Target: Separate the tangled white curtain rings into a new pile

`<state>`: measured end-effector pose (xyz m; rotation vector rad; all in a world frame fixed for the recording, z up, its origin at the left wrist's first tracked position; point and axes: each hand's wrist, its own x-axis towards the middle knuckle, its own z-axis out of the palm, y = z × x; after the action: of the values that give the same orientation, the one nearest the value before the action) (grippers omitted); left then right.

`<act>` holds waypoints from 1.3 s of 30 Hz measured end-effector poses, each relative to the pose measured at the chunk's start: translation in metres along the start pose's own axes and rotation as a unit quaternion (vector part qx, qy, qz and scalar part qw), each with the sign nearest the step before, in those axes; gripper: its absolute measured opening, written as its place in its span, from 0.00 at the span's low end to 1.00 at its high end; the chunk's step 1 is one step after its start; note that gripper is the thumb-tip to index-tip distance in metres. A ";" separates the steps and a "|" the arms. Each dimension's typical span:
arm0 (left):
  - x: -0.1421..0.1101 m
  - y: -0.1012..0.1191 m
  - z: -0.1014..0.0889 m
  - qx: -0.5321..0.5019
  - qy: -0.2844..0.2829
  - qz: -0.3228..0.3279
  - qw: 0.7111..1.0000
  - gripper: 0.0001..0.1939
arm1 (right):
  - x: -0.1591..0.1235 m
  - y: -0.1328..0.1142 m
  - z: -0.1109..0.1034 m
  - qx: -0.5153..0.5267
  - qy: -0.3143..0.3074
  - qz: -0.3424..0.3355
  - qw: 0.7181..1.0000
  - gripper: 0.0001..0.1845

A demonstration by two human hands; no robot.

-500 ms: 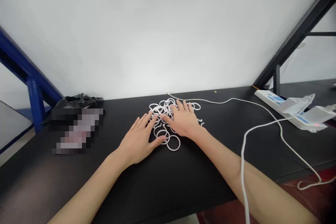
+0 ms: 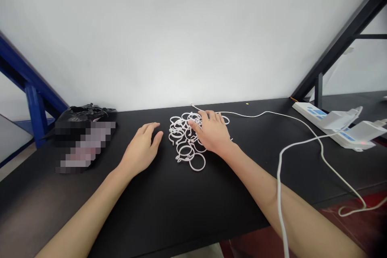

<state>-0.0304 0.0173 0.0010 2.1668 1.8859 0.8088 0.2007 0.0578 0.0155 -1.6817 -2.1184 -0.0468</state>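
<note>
A loose pile of white plastic rings (image 2: 197, 162), some with small hooks or eyelets, lies on the black table (image 2: 178, 205). They look like curtain rings. Over the right side of the pile rests my right hand (image 2: 213, 131), its fingers apart and bent a little, covering some rings beneath. Whether its fingertips press on the rings I cannot tell. My left hand (image 2: 141, 149) is to the left of the pile, apart from it, with thumb and fingers spread and nothing between them.
At the left lie a crumpled black plastic bag (image 2: 86, 113) and a blurred-out packet (image 2: 90, 141). On the right, a white power strip (image 2: 332, 127) holds plugged-in adapters. A white cable (image 2: 279, 185) loops across my right forearm. A white wall (image 2: 193, 40) stands behind the table.
My left hand has drawn back to the left, off the edge of the ring pile. My right hand stays over the pile, its fingers slightly more bent.
</note>
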 end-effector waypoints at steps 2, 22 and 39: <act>-0.001 -0.004 0.000 0.005 0.003 0.016 1.000 0.22 | 0.000 -0.001 -0.001 0.002 0.001 -0.005 1.000 0.39; -0.004 0.014 0.007 -0.012 0.059 0.173 0.983 0.11 | -0.011 -0.015 -0.003 0.153 0.029 -0.229 0.961 0.18; -0.008 0.033 -0.013 -0.268 -0.038 -0.015 0.963 0.16 | -0.014 -0.026 -0.006 0.307 0.059 -0.152 0.938 0.18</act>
<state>-0.0088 0.0003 0.0243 1.7989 1.4401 1.0623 0.1809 0.0368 0.0221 -0.9605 -1.9986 0.3747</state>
